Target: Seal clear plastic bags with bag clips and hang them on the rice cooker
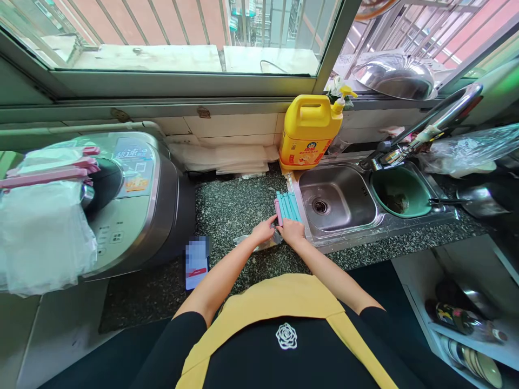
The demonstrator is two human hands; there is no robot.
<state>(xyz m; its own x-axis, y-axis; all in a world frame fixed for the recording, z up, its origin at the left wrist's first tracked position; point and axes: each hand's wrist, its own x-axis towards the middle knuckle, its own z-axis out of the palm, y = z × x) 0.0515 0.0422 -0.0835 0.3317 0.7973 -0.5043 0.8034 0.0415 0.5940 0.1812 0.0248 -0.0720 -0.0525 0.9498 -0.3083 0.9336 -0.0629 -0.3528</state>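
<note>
Both my hands meet on the dark speckled counter [227, 210] just left of the steel sink [336, 200]. My left hand [263, 231] is pinched, fingertips at the near end of a pink clip in a row of teal and pink sealing clips [287, 207]. My right hand [292, 231] is closed beside it, at the base of the teal clips. Something clear and crinkled, perhaps a plastic bag [259, 244], lies under my hands; I cannot make out exactly what either hand grips.
A yellow detergent jug [310, 129] stands behind the sink. A green basin [399, 192] sits under the tap [430, 124]. A steel appliance [133, 205] with plastic bags and pink clips [44, 227] fills the left. A small card [197, 265] lies on the counter. Shelves with dishes are lower right.
</note>
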